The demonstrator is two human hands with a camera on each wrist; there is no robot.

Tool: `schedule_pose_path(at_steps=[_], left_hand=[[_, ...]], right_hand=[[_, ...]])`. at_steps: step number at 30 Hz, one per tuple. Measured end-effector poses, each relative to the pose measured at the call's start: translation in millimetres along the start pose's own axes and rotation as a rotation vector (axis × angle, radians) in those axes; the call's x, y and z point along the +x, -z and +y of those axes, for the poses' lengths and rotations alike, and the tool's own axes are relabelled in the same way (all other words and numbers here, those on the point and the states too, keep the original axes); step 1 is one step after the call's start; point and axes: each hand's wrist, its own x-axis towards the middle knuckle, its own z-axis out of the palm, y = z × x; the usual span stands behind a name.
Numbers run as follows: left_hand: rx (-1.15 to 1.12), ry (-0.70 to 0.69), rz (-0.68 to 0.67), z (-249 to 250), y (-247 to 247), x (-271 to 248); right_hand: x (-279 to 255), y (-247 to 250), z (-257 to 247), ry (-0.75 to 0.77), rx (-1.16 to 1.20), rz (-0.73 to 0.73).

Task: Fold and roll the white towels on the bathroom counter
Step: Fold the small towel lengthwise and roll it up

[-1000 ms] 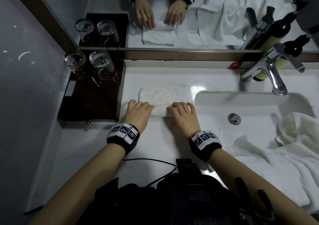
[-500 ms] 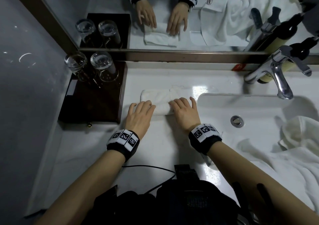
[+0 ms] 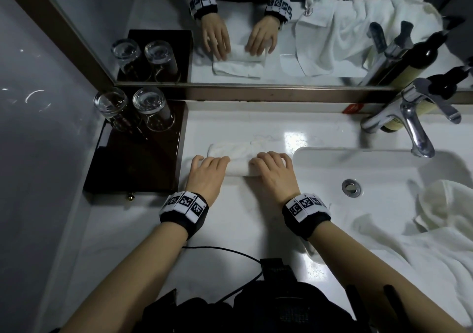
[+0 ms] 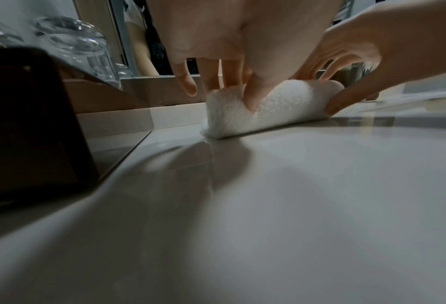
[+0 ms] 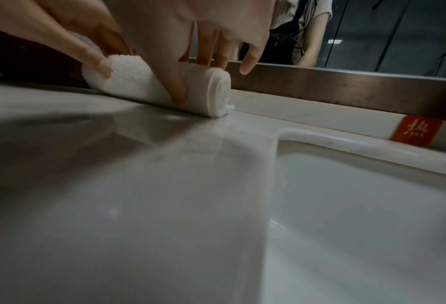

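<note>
A small white towel (image 3: pixel 239 165) lies on the white counter (image 3: pixel 230 230) left of the sink, partly rolled into a tight cylinder, with a short flat tail (image 3: pixel 230 148) stretching toward the mirror. My left hand (image 3: pixel 207 171) grips the roll's left end, fingers over the top. My right hand (image 3: pixel 273 171) grips the right end the same way. In the left wrist view my left hand (image 4: pixel 229 86) digs its thumb into the roll (image 4: pixel 281 109). In the right wrist view the spiral end of the roll (image 5: pixel 216 92) shows under my right hand (image 5: pixel 180 78).
A dark tray (image 3: pixel 135 164) with two upturned glasses (image 3: pixel 151 107) stands close left of the towel. The sink (image 3: pixel 384 169) and chrome faucet (image 3: pixel 414 125) are at the right, with a heap of white towels (image 3: pixel 435 245) over the basin's near right edge. The mirror frame (image 3: pixel 256 92) runs behind.
Both hands have rolled the towel away from me toward the mirror. The roll is thicker and the flat tail shorter.
</note>
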Motion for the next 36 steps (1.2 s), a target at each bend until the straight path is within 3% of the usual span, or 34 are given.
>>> schedule_pose_path(at_steps=[6,12,15,22,26,31,36], left_hand=[[-0.048,0.022,-0.005,2,-4,-8],[-0.077,0.009,0.016,10,-4,-22],[-0.061,0.023,0.098,13,-2,-30],[0.036,0.017,0.106,18,3,-45],[-0.035,0.021,0.038,14,5,-45],[0.049,0.041,0.006,17,5,-43],[0.157,0.021,0.158,25,4,-40]], right_hand=[[-2,4,2,-0.037,0.090,-0.167],[-26,6,-3,-0.056,0.166,-0.195],[-27,6,-4,-0.077,0.186,-0.207],[-24,7,-3,-0.115,0.198,-0.214],[-24,7,-2,-0.104,0.202,-0.232],[-26,10,1,-0.050,0.152,-0.258],[-33,9,-1,0.027,0.102,-0.269]])
